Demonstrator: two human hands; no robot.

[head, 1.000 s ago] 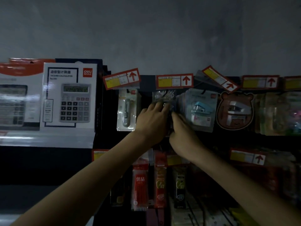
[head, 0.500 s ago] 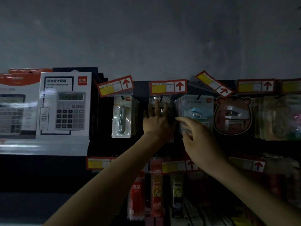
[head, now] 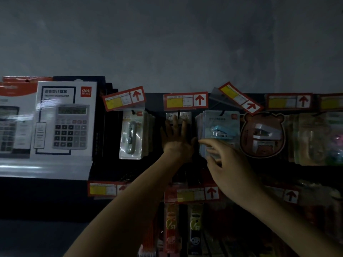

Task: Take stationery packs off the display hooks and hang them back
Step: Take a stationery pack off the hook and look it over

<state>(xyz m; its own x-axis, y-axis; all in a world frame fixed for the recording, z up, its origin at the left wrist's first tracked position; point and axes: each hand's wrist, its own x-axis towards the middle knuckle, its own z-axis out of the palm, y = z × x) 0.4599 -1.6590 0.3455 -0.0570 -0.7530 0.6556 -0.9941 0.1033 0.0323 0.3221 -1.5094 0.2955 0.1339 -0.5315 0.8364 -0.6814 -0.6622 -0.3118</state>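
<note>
Finishing a re-hang looks to be the step in hand: the left hand (head: 176,143) lies flat against the small pack (head: 186,115) that hangs on the middle hook (head: 179,113) under its price tag (head: 185,101), its fingers (head: 174,123) straight and spread, pressing and gripping nothing. The right hand (head: 230,169) is just beside it, low on the stapler packs (head: 222,125) on the next hook to the right, its fingers loosely curled with the forefinger reaching to the bundle's lower left edge. It holds nothing yet, and whether it touches the front one is hard to tell in this dim light. By my reading the small pack is back in place and a stapler pack comes next. The right hand would need to pinch the front one alone, lift its hole clear and draw it straight off along the hook, with the left free to steady those behind. A second ago both hands were bunched together on the small pack; since then the right has come away and crossed to the stapler packs, and the left has opened into a flat, spread palm.
</note>
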